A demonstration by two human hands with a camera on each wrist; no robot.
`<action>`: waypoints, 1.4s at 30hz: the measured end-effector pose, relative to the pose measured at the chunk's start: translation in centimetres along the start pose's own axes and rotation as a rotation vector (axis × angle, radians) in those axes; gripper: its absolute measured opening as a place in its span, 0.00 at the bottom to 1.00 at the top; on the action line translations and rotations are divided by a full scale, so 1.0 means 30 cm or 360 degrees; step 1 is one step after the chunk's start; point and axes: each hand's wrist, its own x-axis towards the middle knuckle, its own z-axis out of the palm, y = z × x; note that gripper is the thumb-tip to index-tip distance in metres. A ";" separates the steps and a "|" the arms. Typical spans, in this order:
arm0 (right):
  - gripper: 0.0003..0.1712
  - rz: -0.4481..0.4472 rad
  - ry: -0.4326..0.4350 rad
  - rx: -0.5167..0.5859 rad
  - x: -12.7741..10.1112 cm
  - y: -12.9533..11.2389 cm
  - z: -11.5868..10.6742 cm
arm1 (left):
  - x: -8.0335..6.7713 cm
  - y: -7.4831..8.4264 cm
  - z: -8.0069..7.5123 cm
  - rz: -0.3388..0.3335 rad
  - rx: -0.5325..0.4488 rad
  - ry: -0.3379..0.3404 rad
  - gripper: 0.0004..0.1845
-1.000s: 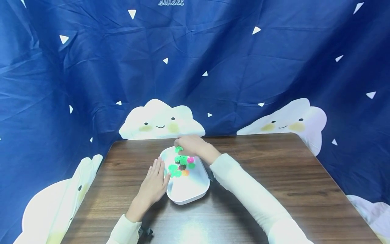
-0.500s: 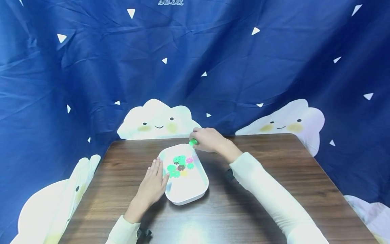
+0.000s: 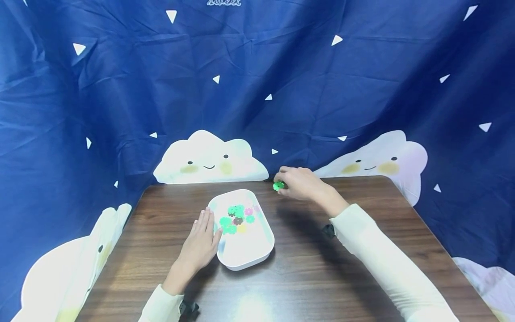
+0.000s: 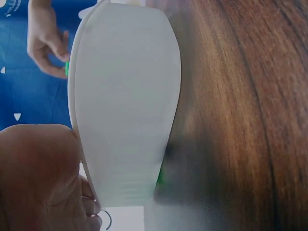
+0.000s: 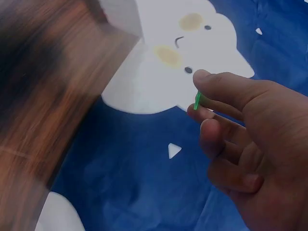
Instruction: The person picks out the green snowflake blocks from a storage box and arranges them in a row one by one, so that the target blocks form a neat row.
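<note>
Green piece [image 3: 278, 185], half-hidden, pinched by right hand [image 3: 299, 184]; left hand [image 3: 200, 246] flat against tray [image 3: 245, 259].

Small green plastic piece [image 3: 278, 185], flat with notched edge, pinched in right hand [image 3: 299, 184] above far tabletop edge, right of tray. White oblong tray [image 3: 249, 252] holds green, pink, dark, yellow pieces [image 3: 237, 219]; left hand [image 3: 200, 245] rests against its left rim.

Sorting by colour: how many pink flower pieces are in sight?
1, maybe more hidden: the pink piece lies in the white tray among the green pieces. The right hand pinches a green piece.
</note>
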 end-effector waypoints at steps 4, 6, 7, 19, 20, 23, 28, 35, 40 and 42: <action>0.12 0.0015 -0.0002 0.0003 -0.037 0.033 0.004 | 0.006 -0.003 -0.001 -0.0020 -0.0009 -0.0033 0.37; 0.12 0.0003 0.0014 0.0000 -0.055 0.048 0.014 | 0.005 -0.004 0.001 -0.0021 -0.0017 -0.0038 0.37; 0.12 0.0000 0.0020 -0.0006 -0.064 0.056 0.020 | 0.004 -0.004 0.002 -0.0024 -0.0022 -0.0041 0.37; 0.13 0.0074 0.0040 0.0000 -0.133 0.123 0.112 | 0.000 -0.006 0.001 -0.0032 -0.0028 -0.0031 0.37; 0.13 0.0087 0.0029 0.0008 -0.136 0.126 0.120 | 0.000 -0.006 0.002 -0.0033 -0.0027 -0.0036 0.37; 0.14 0.0115 0.0008 0.0047 -0.147 0.136 0.142 | 0.000 -0.006 0.005 -0.0032 -0.0031 -0.0050 0.37; 0.16 0.0156 -0.0003 0.0108 -0.164 0.149 0.166 | 0.002 -0.005 0.003 -0.0033 -0.0036 -0.0056 0.37; 0.16 0.0222 -0.0009 0.0173 -0.178 0.170 0.209 | 0.003 -0.008 0.001 -0.0013 -0.0025 -0.0049 0.37; 0.16 0.0243 0.0004 0.0226 -0.181 0.180 0.248 | 0.004 -0.010 0.004 -0.0004 -0.0023 -0.0051 0.37; 0.16 0.0250 0.0001 0.0245 -0.181 0.181 0.265 | 0.003 -0.010 0.003 0.0000 -0.0025 -0.0043 0.37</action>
